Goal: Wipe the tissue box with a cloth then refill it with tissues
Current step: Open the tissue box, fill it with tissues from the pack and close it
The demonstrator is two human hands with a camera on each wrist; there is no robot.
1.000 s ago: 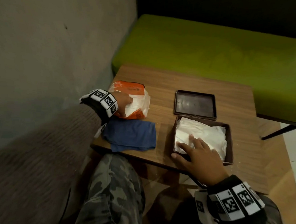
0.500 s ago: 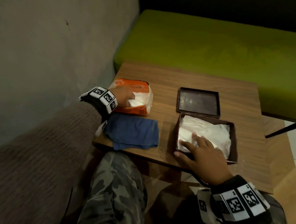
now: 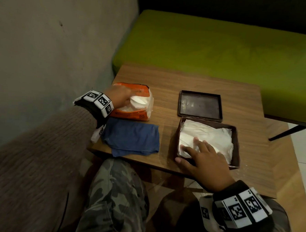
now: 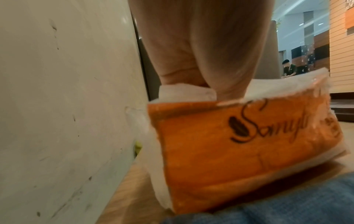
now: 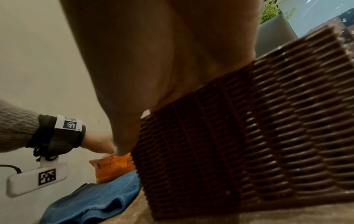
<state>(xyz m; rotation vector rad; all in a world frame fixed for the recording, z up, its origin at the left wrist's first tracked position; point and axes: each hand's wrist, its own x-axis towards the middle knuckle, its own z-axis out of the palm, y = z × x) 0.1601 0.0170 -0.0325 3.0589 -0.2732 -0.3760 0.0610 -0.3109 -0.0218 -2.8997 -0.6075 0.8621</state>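
The brown woven tissue box (image 3: 236, 146) stands open at the table's front right, with white tissues (image 3: 212, 135) inside. My right hand (image 3: 191, 150) lies flat on those tissues, fingers straight, thumb outside the front left corner; the box wall (image 5: 249, 136) fills the right wrist view. The box's lid (image 3: 200, 104) lies upside down just behind. At the left, my left hand (image 3: 122, 96) reaches into the orange tissue pack (image 3: 130, 114) and grips a fold of tissues (image 3: 140, 101). The left wrist view shows the pack (image 4: 239, 144) close up. A blue cloth (image 3: 131, 137) lies flat in front of the pack.
The small wooden table (image 3: 204, 83) stands against a grey wall (image 3: 54, 47) on the left, with a green bench seat (image 3: 215, 44) behind it. My knee in camouflage trousers (image 3: 115, 194) is under the front edge. Bare wood shows between the pack and the lid.
My left hand has dug further into the orange pack and a rounded fold of tissues now stands up from it. My right hand stays on the tissues in the box.
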